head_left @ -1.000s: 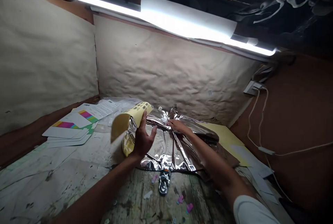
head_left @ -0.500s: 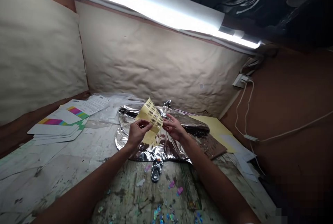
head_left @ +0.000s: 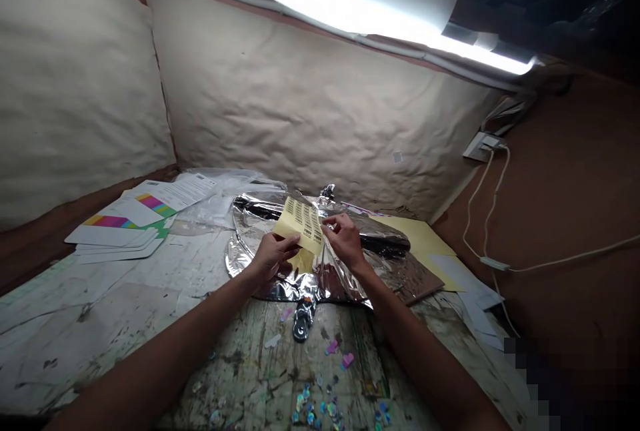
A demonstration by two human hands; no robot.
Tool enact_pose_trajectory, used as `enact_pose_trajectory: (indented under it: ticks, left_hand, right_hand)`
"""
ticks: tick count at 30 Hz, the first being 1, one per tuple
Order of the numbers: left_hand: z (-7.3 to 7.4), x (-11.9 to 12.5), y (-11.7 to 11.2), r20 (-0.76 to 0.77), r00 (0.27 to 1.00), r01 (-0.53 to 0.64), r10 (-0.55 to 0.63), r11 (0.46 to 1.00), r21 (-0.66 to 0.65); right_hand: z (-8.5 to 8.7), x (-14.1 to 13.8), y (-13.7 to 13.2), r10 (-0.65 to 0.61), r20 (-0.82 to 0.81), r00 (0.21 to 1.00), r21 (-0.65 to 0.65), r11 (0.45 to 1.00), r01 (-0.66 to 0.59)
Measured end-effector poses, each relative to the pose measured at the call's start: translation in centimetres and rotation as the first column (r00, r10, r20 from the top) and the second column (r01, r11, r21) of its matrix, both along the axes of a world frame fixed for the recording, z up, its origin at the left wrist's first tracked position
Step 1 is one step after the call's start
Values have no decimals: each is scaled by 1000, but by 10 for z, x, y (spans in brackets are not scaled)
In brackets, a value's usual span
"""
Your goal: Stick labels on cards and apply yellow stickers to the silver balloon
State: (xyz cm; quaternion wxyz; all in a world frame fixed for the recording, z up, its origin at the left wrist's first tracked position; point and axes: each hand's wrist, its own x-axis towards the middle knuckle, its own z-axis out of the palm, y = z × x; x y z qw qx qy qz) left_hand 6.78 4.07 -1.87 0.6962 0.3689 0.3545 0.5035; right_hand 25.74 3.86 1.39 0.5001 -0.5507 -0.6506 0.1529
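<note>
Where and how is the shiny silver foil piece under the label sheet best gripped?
Probably by its narrow, round-ended silver tab, pinched from the near side: it juts from the near edge of the shiny silver foil piece toward the person, apart from the left hand and the yellow paper label sheet.

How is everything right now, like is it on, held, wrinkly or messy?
Light: on
Plug: pushed in
Sheet: held up, slightly bent
Left hand: gripping the sheet
Right hand: at the sheet's right edge; can't tell if gripping
Foil: wrinkled
Plastic: crumpled
Cards: loosely piled, overlapping
Confetti: scattered
</note>
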Motion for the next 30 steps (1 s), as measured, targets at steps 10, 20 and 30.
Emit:
enact_pose_trajectory:
  ticks: [10, 20, 30]
  left_hand:
    - [6, 4, -14, -254, 962, -28, 103, 960, 280]
    - [12, 6, -17, -282, 906, -134, 316, 845, 518]
    - [11, 5, -14, -232, 952, -69, 198, 881, 469]
  right_hand:
    - [20, -30, -31, 118, 178, 977, -138, 986, -94]
    - [30, -32, -42, 144, 147, 979, -7, 990, -144]
    - [19, -15, -22, 289, -124, 949, -172, 936, -308]
